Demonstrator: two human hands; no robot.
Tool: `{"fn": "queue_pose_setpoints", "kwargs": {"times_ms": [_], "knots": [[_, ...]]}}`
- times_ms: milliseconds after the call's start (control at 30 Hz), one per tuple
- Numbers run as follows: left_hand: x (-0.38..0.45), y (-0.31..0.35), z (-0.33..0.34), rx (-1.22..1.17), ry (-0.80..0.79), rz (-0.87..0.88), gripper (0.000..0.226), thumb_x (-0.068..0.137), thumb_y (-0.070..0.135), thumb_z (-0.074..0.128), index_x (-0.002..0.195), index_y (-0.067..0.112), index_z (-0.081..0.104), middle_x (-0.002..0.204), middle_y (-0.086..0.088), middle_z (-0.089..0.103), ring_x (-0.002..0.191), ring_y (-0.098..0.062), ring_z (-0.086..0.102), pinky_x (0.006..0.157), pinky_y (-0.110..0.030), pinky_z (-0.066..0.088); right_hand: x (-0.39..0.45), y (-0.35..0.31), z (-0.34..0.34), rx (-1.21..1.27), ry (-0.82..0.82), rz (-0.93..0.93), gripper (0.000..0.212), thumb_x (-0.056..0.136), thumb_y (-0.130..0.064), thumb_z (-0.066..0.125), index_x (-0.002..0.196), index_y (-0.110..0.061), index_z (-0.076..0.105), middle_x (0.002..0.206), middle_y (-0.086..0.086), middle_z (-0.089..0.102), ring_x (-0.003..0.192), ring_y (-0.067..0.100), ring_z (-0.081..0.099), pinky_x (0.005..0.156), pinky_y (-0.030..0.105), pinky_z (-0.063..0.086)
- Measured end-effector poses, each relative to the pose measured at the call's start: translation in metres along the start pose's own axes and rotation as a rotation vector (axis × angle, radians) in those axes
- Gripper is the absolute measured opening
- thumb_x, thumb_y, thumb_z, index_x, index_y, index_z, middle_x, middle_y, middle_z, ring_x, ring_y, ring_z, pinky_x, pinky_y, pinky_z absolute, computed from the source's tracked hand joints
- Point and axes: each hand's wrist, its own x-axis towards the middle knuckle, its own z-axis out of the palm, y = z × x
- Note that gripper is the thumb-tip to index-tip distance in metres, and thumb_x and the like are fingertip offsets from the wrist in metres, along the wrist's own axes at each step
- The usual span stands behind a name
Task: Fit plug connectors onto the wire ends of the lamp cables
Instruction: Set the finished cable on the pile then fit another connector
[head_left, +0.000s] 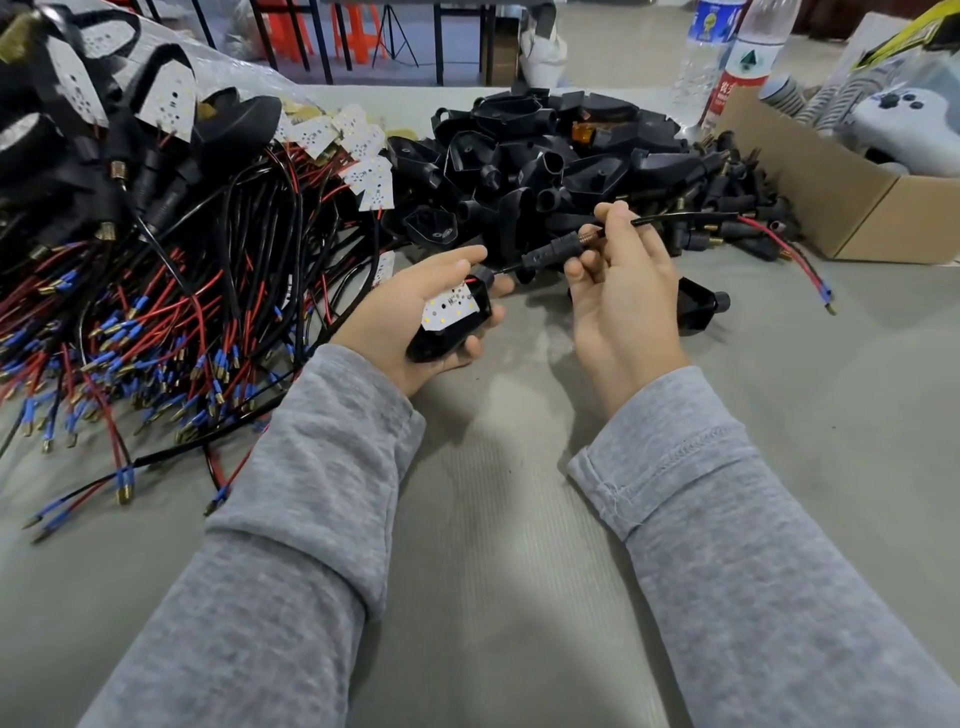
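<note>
Lamp (451, 321) rests in the left hand (415, 317), fingers curled round it to steady it. Right hand (618, 291) pinches the cable (680, 217), likely feeding it through the plug connector (553, 249).

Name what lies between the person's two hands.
In the head view, a black plug connector on the cable spans the gap between left hand and right hand.
</note>
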Motion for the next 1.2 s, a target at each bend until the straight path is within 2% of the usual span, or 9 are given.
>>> {"fn": "queue_pose_setpoints", "kwargs": {"times_ms": [133, 233, 367, 533, 667, 800, 933, 1067, 1200], "knots": [[0.0, 0.001, -0.002, 0.014, -0.011, 0.041, 0.035, 0.097, 0.022, 0.048, 0.13, 0.012, 0.056, 0.107, -0.016, 0.069, 0.072, -0.022, 0.062, 0.05, -0.023, 0.044, -0.001, -0.001, 0.001, -0.014, -0.009, 0.052, 0.006, 0.098, -0.013, 0.058, 0.097, -0.008, 0.061, 0.072, 0.001, 0.055, 0.057, 0.006, 0.046, 0.054, 0.018, 0.045], [0.001, -0.001, -0.003, 0.019, -0.03, 0.1, 0.036, 0.101, 0.017, 0.039, 0.132, 0.013, 0.056, 0.11, -0.015, 0.07, 0.075, -0.022, 0.063, 0.053, -0.027, 0.047, -0.003, 0.0, 0.003, -0.032, -0.023, 0.068, 0.007, 0.097, -0.009, 0.059, 0.091, -0.01, 0.061, 0.075, 0.001, 0.055, 0.057, 0.006, 0.046, 0.053, 0.018, 0.045], [0.003, -0.001, -0.006, 0.076, -0.113, 0.127, 0.042, 0.099, 0.007, 0.037, 0.136, 0.018, 0.053, 0.122, -0.013, 0.067, 0.084, -0.021, 0.061, 0.058, -0.03, 0.05, -0.003, 0.001, 0.004, -0.06, -0.035, 0.068, 0.004, 0.097, -0.007, 0.058, 0.098, -0.01, 0.06, 0.083, 0.002, 0.054, 0.061, 0.008, 0.049, 0.056, 0.018, 0.047], [0.005, -0.002, -0.006, 0.126, -0.159, 0.154, 0.052, 0.096, 0.0, 0.038, 0.143, 0.02, 0.045, 0.082, -0.011, 0.065, 0.08, -0.023, 0.056, 0.06, -0.031, 0.05, -0.006, 0.005, 0.007, -0.147, -0.117, 0.112, 0.003, 0.097, -0.01, 0.059, 0.095, -0.012, 0.059, 0.078, 0.003, 0.059, 0.059, 0.01, 0.051, 0.055, 0.022, 0.048], [0.004, -0.004, 0.003, 0.079, -0.025, 0.127, 0.048, 0.097, -0.006, 0.038, 0.143, 0.009, 0.041, 0.091, -0.016, 0.067, 0.073, -0.019, 0.065, 0.056, -0.029, 0.051, -0.007, 0.007, 0.008, -0.14, -0.137, 0.106, 0.008, 0.099, -0.007, 0.054, 0.095, -0.01, 0.06, 0.082, 0.006, 0.062, 0.06, 0.009, 0.051, 0.056, 0.02, 0.048], [0.007, -0.006, 0.009, 0.203, 0.045, 0.12, 0.042, 0.099, -0.009, 0.036, 0.139, -0.001, 0.042, 0.098, -0.013, 0.067, 0.073, -0.018, 0.065, 0.049, -0.026, 0.049, -0.007, 0.007, 0.007, -0.142, -0.134, 0.071, 0.008, 0.099, -0.008, 0.055, 0.094, -0.01, 0.061, 0.084, 0.007, 0.06, 0.06, 0.008, 0.05, 0.057, 0.019, 0.048], [0.006, -0.005, 0.008, 0.24, 0.011, 0.118, 0.046, 0.097, -0.012, 0.034, 0.138, 0.004, 0.047, 0.1, -0.013, 0.067, 0.07, -0.017, 0.066, 0.048, -0.025, 0.048, -0.006, 0.007, 0.005, -0.18, -0.144, 0.081, 0.013, 0.1, -0.017, 0.056, 0.093, -0.009, 0.063, 0.079, 0.005, 0.06, 0.056, 0.007, 0.049, 0.055, 0.019, 0.048], [0.004, -0.002, 0.004, 0.199, -0.065, 0.118, 0.044, 0.096, -0.01, 0.034, 0.131, 0.007, 0.055, 0.09, -0.012, 0.068, 0.072, -0.022, 0.061, 0.05, -0.028, 0.045, -0.004, 0.004, 0.004, -0.046, -0.082, 0.119, 0.042, 0.106, -0.037, 0.036, 0.103, -0.005, 0.062, 0.076, 0.011, 0.067, 0.05, 0.012, 0.054, 0.05, 0.023, 0.05], [0.002, 0.0, 0.0, 0.165, -0.152, 0.067, 0.042, 0.095, -0.011, 0.032, 0.121, 0.009, 0.058, 0.091, -0.008, 0.072, 0.071, -0.018, 0.064, 0.05, -0.025, 0.045, -0.006, 0.005, 0.004, -0.085, -0.027, 0.041, 0.028, 0.108, -0.03, 0.034, 0.096, -0.011, 0.052, 0.08, 0.013, 0.071, 0.048, 0.015, 0.052, 0.047, 0.025, 0.047]]}}
